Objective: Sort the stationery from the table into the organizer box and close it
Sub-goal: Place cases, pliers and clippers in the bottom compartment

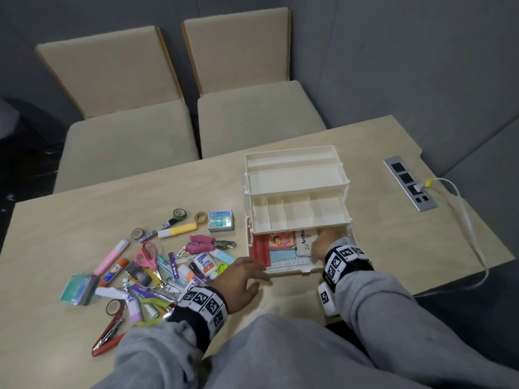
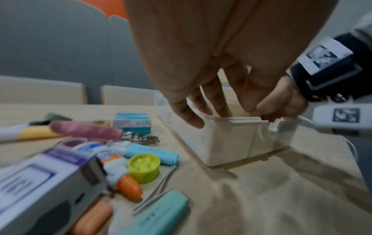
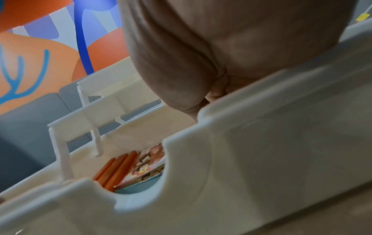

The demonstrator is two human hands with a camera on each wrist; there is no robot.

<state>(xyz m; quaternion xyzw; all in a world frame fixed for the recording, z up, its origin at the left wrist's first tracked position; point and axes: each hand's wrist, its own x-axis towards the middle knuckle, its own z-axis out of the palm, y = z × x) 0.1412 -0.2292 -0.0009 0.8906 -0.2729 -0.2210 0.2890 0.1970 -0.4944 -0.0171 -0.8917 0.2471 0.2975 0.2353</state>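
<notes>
The cream organizer box [image 1: 297, 209] stands open on the table, its tiered trays swung back and empty. The bottom compartment holds a red item [image 1: 259, 247], a pink card [image 1: 280, 240], a ruler and a white pack [image 1: 304, 242]. My right hand [image 1: 323, 245] reaches into that compartment over the white pack; its fingers are hidden under the tray. With relaxed, spread fingers, my left hand [image 1: 244, 276] sits at the box's front-left corner [image 2: 231, 143]. A pile of stationery [image 1: 157, 265] lies to the left: pink scissors [image 1: 146, 255], a glue bottle [image 1: 206, 263], highlighters, tape rolls.
A staple box [image 1: 221, 220] sits beside the organizer's left side. A red stapler [image 1: 109, 332] lies near the table's front edge. A power socket strip [image 1: 410, 186] with a white cable [image 1: 466, 220] is at the right. Two beige chairs [image 1: 126, 141] stand behind the table.
</notes>
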